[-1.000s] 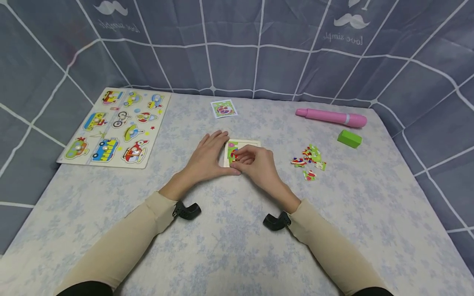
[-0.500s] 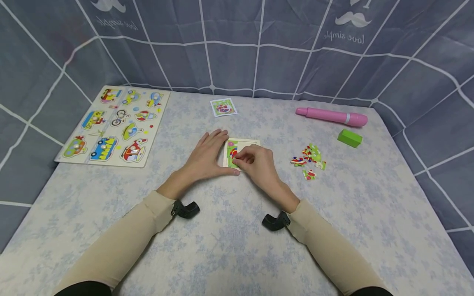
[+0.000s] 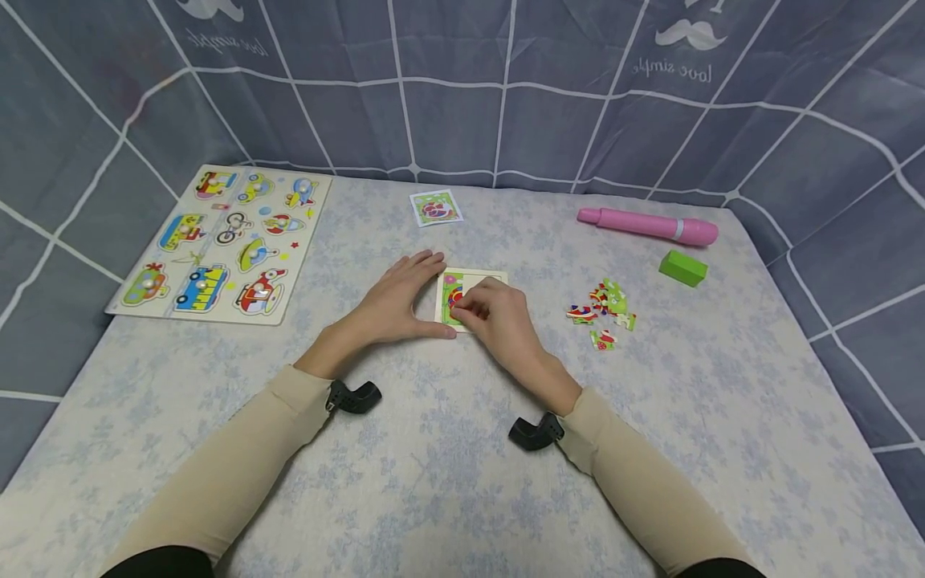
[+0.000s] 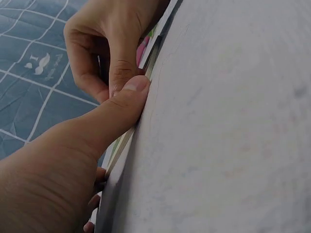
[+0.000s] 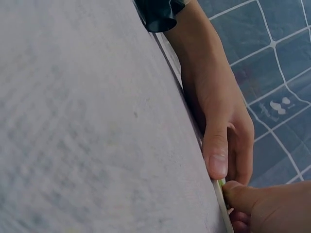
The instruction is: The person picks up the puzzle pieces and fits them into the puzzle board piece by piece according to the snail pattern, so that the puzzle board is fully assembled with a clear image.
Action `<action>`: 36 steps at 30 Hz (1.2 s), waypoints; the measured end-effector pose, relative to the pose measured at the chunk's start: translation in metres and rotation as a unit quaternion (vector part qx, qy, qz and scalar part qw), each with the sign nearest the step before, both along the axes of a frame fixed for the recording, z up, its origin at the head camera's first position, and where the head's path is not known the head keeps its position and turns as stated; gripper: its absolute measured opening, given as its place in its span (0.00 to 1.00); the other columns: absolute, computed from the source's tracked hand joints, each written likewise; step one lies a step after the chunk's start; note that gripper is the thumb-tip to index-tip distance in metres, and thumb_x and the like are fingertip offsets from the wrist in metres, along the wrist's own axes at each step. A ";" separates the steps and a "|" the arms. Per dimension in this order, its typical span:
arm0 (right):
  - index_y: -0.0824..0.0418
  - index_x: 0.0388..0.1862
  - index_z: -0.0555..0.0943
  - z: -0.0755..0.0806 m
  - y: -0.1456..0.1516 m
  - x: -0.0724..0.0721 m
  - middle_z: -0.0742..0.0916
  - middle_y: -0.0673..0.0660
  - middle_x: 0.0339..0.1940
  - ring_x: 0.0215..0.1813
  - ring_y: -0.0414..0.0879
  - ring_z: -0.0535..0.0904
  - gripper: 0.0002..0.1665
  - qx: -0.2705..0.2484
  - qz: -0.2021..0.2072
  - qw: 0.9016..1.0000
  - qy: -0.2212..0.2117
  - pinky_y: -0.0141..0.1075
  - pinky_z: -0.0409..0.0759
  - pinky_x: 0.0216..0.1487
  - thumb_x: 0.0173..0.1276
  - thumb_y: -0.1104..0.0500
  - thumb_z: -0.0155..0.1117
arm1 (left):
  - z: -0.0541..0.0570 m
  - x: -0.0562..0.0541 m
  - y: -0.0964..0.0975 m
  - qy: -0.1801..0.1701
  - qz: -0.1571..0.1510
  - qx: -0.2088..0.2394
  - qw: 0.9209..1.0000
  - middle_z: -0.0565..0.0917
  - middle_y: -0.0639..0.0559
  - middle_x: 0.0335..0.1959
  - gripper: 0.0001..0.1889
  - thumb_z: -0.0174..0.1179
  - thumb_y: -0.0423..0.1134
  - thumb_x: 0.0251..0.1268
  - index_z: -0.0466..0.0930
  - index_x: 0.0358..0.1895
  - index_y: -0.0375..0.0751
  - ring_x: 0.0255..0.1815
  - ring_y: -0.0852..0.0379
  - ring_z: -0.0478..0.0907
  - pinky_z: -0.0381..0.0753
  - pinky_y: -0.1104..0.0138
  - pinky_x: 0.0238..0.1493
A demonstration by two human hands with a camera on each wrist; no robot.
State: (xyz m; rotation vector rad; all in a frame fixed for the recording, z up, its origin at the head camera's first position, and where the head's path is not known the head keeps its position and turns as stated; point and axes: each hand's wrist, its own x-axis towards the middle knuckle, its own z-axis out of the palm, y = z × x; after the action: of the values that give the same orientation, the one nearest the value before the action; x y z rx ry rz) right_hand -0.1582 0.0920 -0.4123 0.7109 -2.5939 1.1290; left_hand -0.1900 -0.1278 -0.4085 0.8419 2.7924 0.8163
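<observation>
Near the table's (image 3: pixel 448 449) middle, two hands are working at a small frame (image 3: pixel 470 270). The left hand (image 3: pixel 393 301) is bracing its left side, fingers lying straight and thumb stretching along the near edge, presumably to stop it sliding. The right hand (image 3: pixel 502 313) is curling, thumb and forefinger pinching a red-and-green piece (image 3: pixel 454 297) in the frame's left part (the fingertips are hiding much of it), a grip seemingly meant for fine adjusting. That hand is also blocking the frame's near right corner. To the right, loose pieces (image 3: pixel 613 299) are lying in a heap; farther off, a green block (image 3: pixel 682 269) and pink stick (image 3: pixel 646 225) are resting. A picture card (image 3: pixel 436 209) is lying beyond the frame, and a vehicle board (image 3: pixel 292 269) is filling the far left.
</observation>
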 end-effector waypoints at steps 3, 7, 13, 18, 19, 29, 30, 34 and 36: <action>0.62 0.35 0.91 0.000 -0.001 -0.002 0.87 0.54 0.34 0.30 0.42 0.80 0.06 0.003 0.002 1.000 0.004 0.30 0.79 0.31 0.66 0.61 0.79 | -0.001 -0.001 -0.001 0.004 0.003 0.006 1.000 0.57 0.45 0.86 0.60 0.78 0.65 0.53 0.59 0.83 0.36 0.89 0.47 0.45 0.40 0.52 0.90; 0.62 0.38 0.90 -0.001 -0.004 -0.008 0.87 0.55 0.34 0.30 0.42 0.80 0.08 -0.011 0.008 1.000 0.004 0.30 0.79 0.31 0.64 0.60 0.81 | 0.000 0.000 -0.004 0.008 0.018 0.015 1.000 0.58 0.45 0.86 0.60 0.79 0.64 0.51 0.60 0.82 0.37 0.89 0.47 0.46 0.41 0.52 0.90; 0.62 0.41 0.92 0.000 -0.005 -0.008 0.87 0.55 0.38 0.31 0.43 0.81 0.07 -0.008 0.029 0.999 0.012 0.30 0.80 0.32 0.65 0.61 0.79 | 0.001 0.003 -0.006 0.003 0.019 0.020 1.000 0.58 0.45 0.86 0.60 0.80 0.63 0.51 0.60 0.82 0.37 0.89 0.46 0.45 0.41 0.51 0.90; 0.63 0.41 0.93 0.004 -0.003 -0.005 0.86 0.56 0.39 0.33 0.44 0.82 0.06 0.021 0.041 0.999 0.020 0.32 0.83 0.34 0.68 0.61 0.77 | 0.000 0.002 -0.005 0.004 0.016 0.020 1.000 0.58 0.45 0.86 0.60 0.79 0.64 0.52 0.60 0.82 0.38 0.89 0.46 0.45 0.41 0.51 0.90; 0.63 0.42 0.93 0.005 -0.003 -0.004 0.86 0.56 0.39 0.34 0.45 0.83 0.06 0.025 0.042 0.999 0.020 0.33 0.84 0.35 0.68 0.61 0.77 | 0.000 0.002 -0.004 0.004 0.015 0.020 1.000 0.58 0.45 0.86 0.59 0.79 0.63 0.52 0.60 0.82 0.38 0.89 0.46 0.45 0.41 0.50 0.90; 0.63 0.42 0.89 0.013 -0.001 0.000 0.84 0.59 0.45 0.40 0.47 0.84 0.05 0.085 0.049 0.995 0.001 0.36 0.86 0.42 0.72 0.61 0.73 | -0.002 0.000 -0.001 0.003 0.005 0.016 1.000 0.58 0.45 0.86 0.59 0.79 0.63 0.53 0.60 0.83 0.38 0.89 0.46 0.44 0.40 0.50 0.90; 0.63 0.41 0.89 0.015 -0.001 -0.001 0.84 0.59 0.45 0.41 0.47 0.84 0.05 0.091 0.052 0.994 -0.002 0.36 0.86 0.42 0.72 0.61 0.73 | -0.002 0.000 -0.001 0.002 0.005 0.016 1.000 0.58 0.45 0.86 0.59 0.79 0.63 0.53 0.60 0.83 0.38 0.89 0.47 0.44 0.40 0.51 0.90; 0.63 0.41 0.86 0.018 -0.003 -0.003 0.83 0.59 0.45 0.42 0.48 0.83 0.06 0.110 0.061 0.992 -0.017 0.37 0.85 0.44 0.72 0.61 0.73 | -0.002 0.000 -0.001 0.002 0.005 0.017 1.000 0.58 0.45 0.86 0.59 0.79 0.63 0.54 0.60 0.83 0.37 0.89 0.46 0.45 0.40 0.50 0.90; 0.63 0.41 0.85 0.019 -0.004 -0.004 0.82 0.59 0.44 0.41 0.48 0.82 0.07 0.114 0.057 0.992 -0.022 0.37 0.85 0.43 0.72 0.60 0.74 | -0.002 0.000 0.000 0.003 0.005 0.018 1.000 0.58 0.45 0.86 0.58 0.79 0.62 0.54 0.60 0.82 0.36 0.89 0.46 0.45 0.40 0.51 0.90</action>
State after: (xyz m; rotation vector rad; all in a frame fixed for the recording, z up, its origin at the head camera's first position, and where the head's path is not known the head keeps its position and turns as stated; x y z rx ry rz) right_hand -0.1621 0.0876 -0.3931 0.9029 -2.7800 0.8942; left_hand -0.1896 -0.1281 -0.4104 0.8382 2.7963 0.8691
